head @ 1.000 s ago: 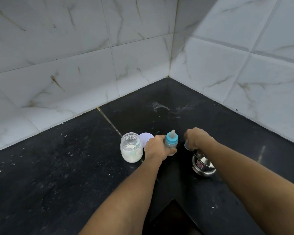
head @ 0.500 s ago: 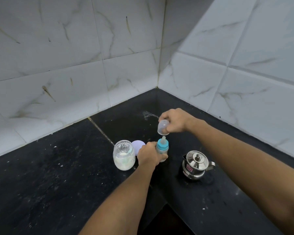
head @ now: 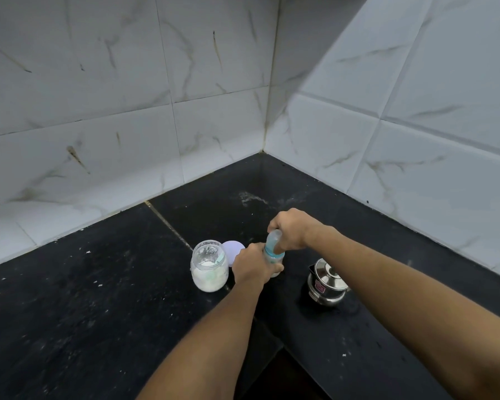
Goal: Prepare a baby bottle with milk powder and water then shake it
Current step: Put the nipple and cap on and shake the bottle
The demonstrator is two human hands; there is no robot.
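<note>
A small baby bottle point(head: 274, 259) with a blue collar stands upright on the black counter point(head: 98, 298). My left hand point(head: 250, 265) grips its body from the left. My right hand point(head: 290, 229) holds a clear dome cap point(head: 273, 239) down over the bottle's teat, so the teat is hidden. Just left of the bottle stands an open glass jar point(head: 209, 267) holding white milk powder. The jar's white lid point(head: 233, 248) lies flat behind it. A lidded steel water pot point(head: 326, 281) sits on the counter to the right, under my right forearm.
White marbled tile walls point(head: 127, 111) meet in a corner behind the objects. The counter's inner front edge point(head: 283, 345) forms a notch between my forearms. White specks and a faint powder smear point(head: 251, 197) lie on the dark surface.
My right hand lifted the clear cap from beside the steel pot, carried it above the bottle, and has lowered it onto the teat. My left hand kept hold of the bottle.
</note>
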